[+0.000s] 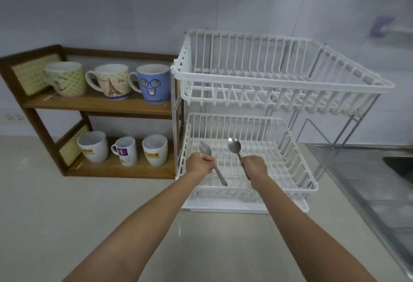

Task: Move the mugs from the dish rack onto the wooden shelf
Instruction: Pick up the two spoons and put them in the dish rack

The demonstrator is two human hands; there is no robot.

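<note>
Over the lower basket of the white two-tier wire dish rack point(245, 125), the left hand point(199, 163) and right hand point(254, 166) are each fisted around a metal spoon point(206, 149), bowls up. Six ceramic mugs point(154, 82) stand on the brown wooden shelf point(98, 105) left of the rack, three per level.

two steel spoons point(205, 148) point(234, 145), grey countertop point(67, 192), steel sink point(397, 165), tiled wall point(134, 13)
</note>
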